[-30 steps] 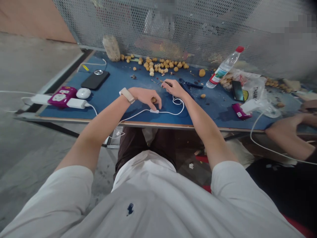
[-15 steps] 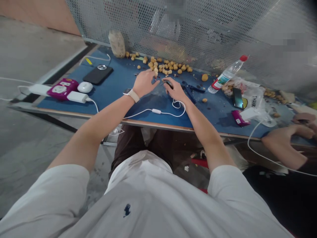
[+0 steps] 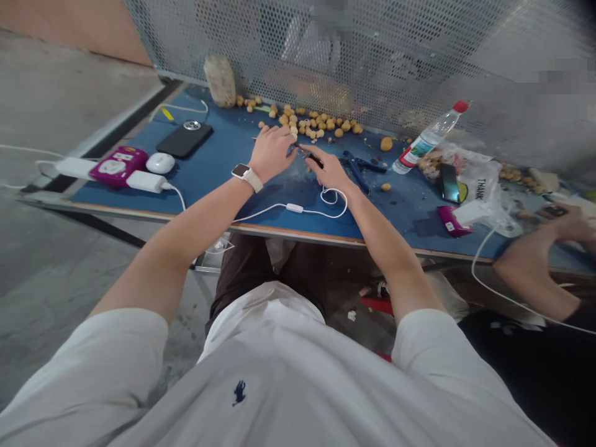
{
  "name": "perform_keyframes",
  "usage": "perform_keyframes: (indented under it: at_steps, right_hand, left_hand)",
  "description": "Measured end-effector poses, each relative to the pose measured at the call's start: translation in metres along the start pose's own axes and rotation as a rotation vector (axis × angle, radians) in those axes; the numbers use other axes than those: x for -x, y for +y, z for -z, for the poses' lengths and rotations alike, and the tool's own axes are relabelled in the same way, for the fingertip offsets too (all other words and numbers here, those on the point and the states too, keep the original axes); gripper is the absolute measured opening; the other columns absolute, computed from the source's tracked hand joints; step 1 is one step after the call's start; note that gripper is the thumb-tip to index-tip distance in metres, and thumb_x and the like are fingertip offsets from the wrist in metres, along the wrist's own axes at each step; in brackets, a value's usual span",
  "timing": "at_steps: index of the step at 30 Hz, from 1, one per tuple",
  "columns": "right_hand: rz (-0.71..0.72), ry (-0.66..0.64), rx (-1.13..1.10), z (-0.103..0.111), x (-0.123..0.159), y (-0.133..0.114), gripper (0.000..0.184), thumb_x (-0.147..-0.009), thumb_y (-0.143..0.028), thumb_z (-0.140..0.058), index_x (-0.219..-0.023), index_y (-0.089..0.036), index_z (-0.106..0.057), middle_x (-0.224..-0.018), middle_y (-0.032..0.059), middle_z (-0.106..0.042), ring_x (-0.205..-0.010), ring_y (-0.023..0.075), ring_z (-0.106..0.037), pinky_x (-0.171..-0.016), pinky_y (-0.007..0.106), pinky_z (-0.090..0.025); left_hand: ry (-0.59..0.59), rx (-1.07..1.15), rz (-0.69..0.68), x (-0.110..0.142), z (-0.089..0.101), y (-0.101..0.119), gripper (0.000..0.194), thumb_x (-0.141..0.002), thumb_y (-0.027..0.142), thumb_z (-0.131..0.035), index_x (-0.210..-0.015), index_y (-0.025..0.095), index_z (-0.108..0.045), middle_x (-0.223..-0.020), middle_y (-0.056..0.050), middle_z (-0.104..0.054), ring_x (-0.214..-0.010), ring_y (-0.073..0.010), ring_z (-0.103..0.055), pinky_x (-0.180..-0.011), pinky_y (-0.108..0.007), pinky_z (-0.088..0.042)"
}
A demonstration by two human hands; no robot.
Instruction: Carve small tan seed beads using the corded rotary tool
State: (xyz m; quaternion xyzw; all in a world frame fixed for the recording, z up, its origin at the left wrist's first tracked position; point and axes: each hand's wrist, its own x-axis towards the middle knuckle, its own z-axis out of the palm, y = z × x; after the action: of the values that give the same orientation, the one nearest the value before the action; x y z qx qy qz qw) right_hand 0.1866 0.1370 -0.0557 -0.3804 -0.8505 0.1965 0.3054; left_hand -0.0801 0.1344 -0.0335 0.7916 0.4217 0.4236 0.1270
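The blue-topped bench (image 3: 261, 211) runs across the frame, with a perforated metal screen (image 3: 372, 62) behind it and a concrete floor (image 3: 60, 248) at left. At centre, the right hand (image 3: 328, 171) has its fingers pinched on a small dark tool (image 3: 311, 155). The left hand (image 3: 272, 155) curls just beside it, its fingers at the edge of scattered tan nuts (image 3: 321, 127); whether they grip one cannot be told. A white cable (image 3: 316, 214) lies below the hands, and a co-worker's hand (image 3: 531, 273) shows at right.
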Motion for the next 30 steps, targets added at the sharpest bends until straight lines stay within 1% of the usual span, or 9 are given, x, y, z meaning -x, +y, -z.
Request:
perform_keyframes:
  at_steps: [3, 8, 13, 17, 18, 20, 24, 27, 30]
  right_hand:
    - [0.021, 0.002, 0.027, 0.001, -0.001, -0.001, 0.098, -0.126, -0.099, -0.042, -0.181, -0.027, -0.078, -0.115, 0.0144, -0.091, -0.113, 0.0412, -0.092, -0.116, 0.06, -0.073]
    - [0.019, -0.011, 0.076, 0.001, -0.004, -0.002, 0.091, -0.128, -0.094, -0.046, -0.18, -0.028, -0.079, -0.125, 0.0154, -0.094, -0.131, 0.0454, -0.091, -0.128, 0.063, -0.067]
    - [0.036, -0.019, 0.103, 0.0, -0.006, 0.001, 0.086, -0.129, -0.088, -0.049, -0.184, -0.027, -0.076, -0.15, 0.0184, -0.093, -0.145, 0.0469, -0.086, -0.135, 0.065, -0.063]
    - [0.052, -0.034, 0.111, 0.0, -0.006, 0.005, 0.084, -0.13, -0.087, -0.047, -0.185, -0.029, -0.075, -0.165, 0.0179, -0.089, -0.148, 0.0479, -0.085, -0.134, 0.065, -0.064]
    - [0.055, -0.035, 0.112, 0.0, -0.006, 0.006, 0.084, -0.13, -0.086, -0.046, -0.185, -0.029, -0.075, -0.166, 0.0182, -0.089, -0.148, 0.0483, -0.085, -0.133, 0.065, -0.064]
    - [0.053, -0.034, 0.111, 0.001, -0.005, 0.006, 0.084, -0.13, -0.086, -0.047, -0.183, -0.027, -0.075, -0.159, 0.019, -0.091, -0.144, 0.0488, -0.086, -0.132, 0.064, -0.064]
    - [0.031, -0.035, 0.107, 0.003, -0.004, 0.004, 0.082, -0.129, -0.087, -0.052, -0.181, -0.028, -0.074, -0.138, 0.0169, -0.093, -0.133, 0.0472, -0.088, -0.128, 0.062, -0.065]
    - [0.03, -0.042, 0.119, 0.003, -0.004, 0.004, 0.079, -0.129, -0.085, -0.051, -0.179, -0.028, -0.076, -0.131, 0.0158, -0.092, -0.128, 0.046, -0.087, -0.125, 0.061, -0.066]
    - [0.032, -0.043, 0.129, 0.003, -0.004, 0.007, 0.079, -0.13, -0.084, -0.049, -0.178, -0.028, -0.075, -0.127, 0.0153, -0.091, -0.123, 0.0451, -0.087, -0.124, 0.061, -0.066]
  left_hand:
    - [-0.012, 0.019, 0.014, 0.001, -0.002, 0.002, 0.011, -0.112, 0.032, -0.08, -0.104, 0.028, -0.085, -0.113, -0.017, -0.078, -0.155, -0.0475, -0.07, -0.138, -0.058, -0.052]
    - [-0.003, -0.039, 0.038, 0.001, -0.005, 0.003, 0.02, -0.117, 0.037, -0.076, -0.104, 0.026, -0.084, -0.114, -0.018, -0.08, -0.153, -0.047, -0.072, -0.134, -0.058, -0.051]
    - [-0.056, -0.155, 0.045, 0.0, -0.002, 0.007, 0.033, -0.127, 0.05, -0.067, -0.111, 0.027, -0.086, -0.099, -0.014, -0.075, -0.15, -0.0412, -0.068, -0.128, -0.054, -0.05]
    - [-0.114, -0.278, 0.078, 0.0, -0.002, 0.009, 0.039, -0.132, 0.045, -0.057, -0.113, 0.026, -0.085, -0.096, -0.011, -0.071, -0.147, -0.0369, -0.065, -0.133, -0.051, -0.044]
    - [-0.127, -0.302, 0.088, 0.001, -0.003, 0.008, 0.038, -0.132, 0.044, -0.057, -0.114, 0.024, -0.085, -0.098, -0.011, -0.072, -0.147, -0.0364, -0.064, -0.135, -0.051, -0.043]
    - [-0.115, -0.285, 0.093, 0.002, -0.006, 0.007, 0.032, -0.128, 0.041, -0.063, -0.114, 0.023, -0.085, -0.104, -0.013, -0.076, -0.149, -0.0389, -0.067, -0.137, -0.053, -0.044]
    - [-0.017, -0.101, 0.031, 0.005, -0.013, 0.0, 0.016, -0.117, 0.034, -0.075, -0.107, 0.025, -0.085, -0.113, -0.017, -0.081, -0.15, -0.0472, -0.074, -0.137, -0.059, -0.051]
    - [0.001, -0.035, 0.008, 0.005, -0.016, -0.005, 0.013, -0.115, 0.034, -0.077, -0.108, 0.028, -0.087, -0.111, -0.016, -0.082, -0.146, -0.0462, -0.076, -0.135, -0.058, -0.055]
    - [-0.005, -0.067, 0.016, 0.005, -0.017, -0.008, 0.013, -0.115, 0.03, -0.076, -0.112, 0.026, -0.088, -0.116, -0.018, -0.083, -0.146, -0.046, -0.076, -0.136, -0.057, -0.056]
